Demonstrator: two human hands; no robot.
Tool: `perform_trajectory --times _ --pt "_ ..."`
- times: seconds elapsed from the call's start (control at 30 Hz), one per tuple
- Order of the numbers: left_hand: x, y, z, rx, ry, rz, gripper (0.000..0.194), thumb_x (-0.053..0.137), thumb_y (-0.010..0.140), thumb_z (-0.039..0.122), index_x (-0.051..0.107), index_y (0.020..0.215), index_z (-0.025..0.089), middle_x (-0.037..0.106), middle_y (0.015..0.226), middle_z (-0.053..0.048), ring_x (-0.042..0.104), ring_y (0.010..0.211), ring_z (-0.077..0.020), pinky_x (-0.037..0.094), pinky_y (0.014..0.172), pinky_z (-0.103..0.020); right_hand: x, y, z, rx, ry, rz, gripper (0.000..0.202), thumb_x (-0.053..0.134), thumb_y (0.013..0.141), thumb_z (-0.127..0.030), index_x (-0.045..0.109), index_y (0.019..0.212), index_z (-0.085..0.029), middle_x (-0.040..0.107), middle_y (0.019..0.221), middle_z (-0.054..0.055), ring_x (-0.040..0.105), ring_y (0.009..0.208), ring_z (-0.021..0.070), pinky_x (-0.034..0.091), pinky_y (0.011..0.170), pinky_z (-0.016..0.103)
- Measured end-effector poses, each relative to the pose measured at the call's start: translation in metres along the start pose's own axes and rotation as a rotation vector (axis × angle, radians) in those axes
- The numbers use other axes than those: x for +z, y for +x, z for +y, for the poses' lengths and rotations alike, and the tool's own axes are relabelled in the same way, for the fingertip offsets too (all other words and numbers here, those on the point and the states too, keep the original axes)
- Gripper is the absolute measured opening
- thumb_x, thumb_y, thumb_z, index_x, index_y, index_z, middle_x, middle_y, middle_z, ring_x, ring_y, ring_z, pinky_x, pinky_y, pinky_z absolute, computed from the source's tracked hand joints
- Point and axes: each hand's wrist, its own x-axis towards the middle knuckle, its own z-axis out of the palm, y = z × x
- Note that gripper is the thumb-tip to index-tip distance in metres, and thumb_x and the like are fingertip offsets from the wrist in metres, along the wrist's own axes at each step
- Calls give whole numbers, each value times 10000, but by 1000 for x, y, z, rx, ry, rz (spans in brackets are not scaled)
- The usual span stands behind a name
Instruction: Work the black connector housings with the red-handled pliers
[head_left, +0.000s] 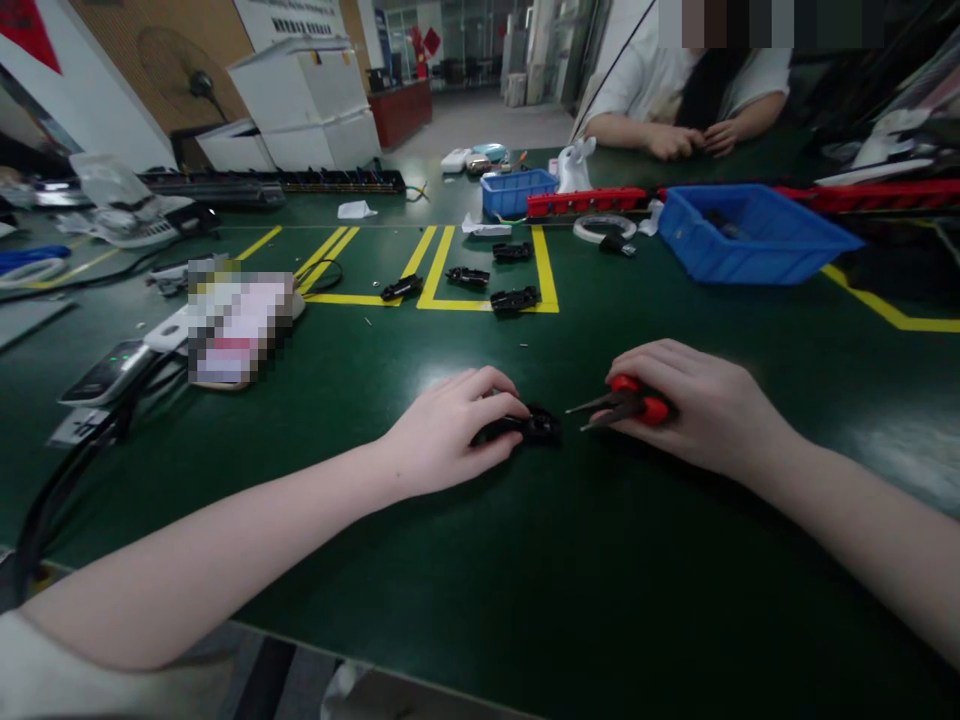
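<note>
My left hand pinches a small black plastic part against the green table; its left half is hidden by my fingers. To the right, my right hand is closed around red-handled pliers. Their slim metal jaws are parted and point left at the black part, a short gap away. Farther up the table lie several similar black parts, among them one at the left, one in the middle and one nearest the yellow corner.
A blue bin stands at the back right, a smaller blue basket behind the parts. A phone and black cables lie at the left. A white tape roll lies near the bin. Across the table sits another person.
</note>
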Motion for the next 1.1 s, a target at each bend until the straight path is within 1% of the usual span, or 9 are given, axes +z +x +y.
perform_trajectory --times 0.07,0.13,0.17,0.23,0.33,0.5,0.63,0.97,1.1 --pt "0 0 -1 -4 -20 3 227 583 993 261 693 1179 189 646 1249 -96 647 1102 -231 557 967 -422 0 1 0 -56 -72 -43 482 677 813 -723 658 915 -253 708 916 97 653 834 287 503 696 422" --pt "0 0 -1 -17 -43 3 224 601 986 265 707 1171 197 647 1217 -87 646 1091 -229 555 980 -429 1 2 0 -93 -134 -72 513 603 852 -750 664 914 -244 710 901 100 636 806 271 467 669 394" --pt "0 0 -1 -22 -56 4 225 609 983 269 714 1171 201 645 1203 -84 645 1088 -228 555 983 -432 3 2 0 -108 -161 -75 503 549 895 -729 669 909 -241 710 892 102 627 792 263 448 662 386" --pt "1 0 -1 -26 -88 4 227 624 978 276 726 1169 209 638 1190 -80 641 1093 -227 557 982 -432 5 2 -1 -129 -210 -53 473 437 978 -632 678 887 -236 709 870 103 611 774 253 419 664 383" --pt "2 -1 -1 -12 -145 1 216 644 970 273 742 1152 211 626 1191 -78 635 1112 -220 554 995 -422 7 3 -5 -123 -274 -1 446 352 1023 -476 687 862 -229 713 859 104 607 779 251 407 688 393" --pt "5 -1 0 13 -176 8 203 660 964 266 755 1131 200 627 1188 -79 636 1109 -213 544 1020 -430 5 6 -15 -81 -318 51 430 337 1026 -394 687 853 -215 717 884 111 604 772 245 420 698 399" --pt "7 -1 -1 28 -171 25 187 667 956 251 759 1110 200 630 1172 -74 641 1105 -206 541 1032 -426 6 7 -22 -85 -328 74 391 356 1017 -346 685 855 -211 729 925 119 623 822 252 434 741 407" --pt "5 0 -4 19 -219 -7 191 659 963 289 756 1105 206 621 1191 -73 636 1122 -206 536 1049 -438 8 9 -24 -110 -417 23 390 321 1035 -340 611 799 -229 686 802 96 564 738 232 390 712 402" --pt "5 -1 -3 19 -228 1 185 659 961 287 744 1102 201 614 1188 -74 634 1123 -206 539 1040 -429 8 11 -25 -121 -421 -4 381 324 1033 -337 587 779 -232 673 771 87 551 725 225 382 721 396"
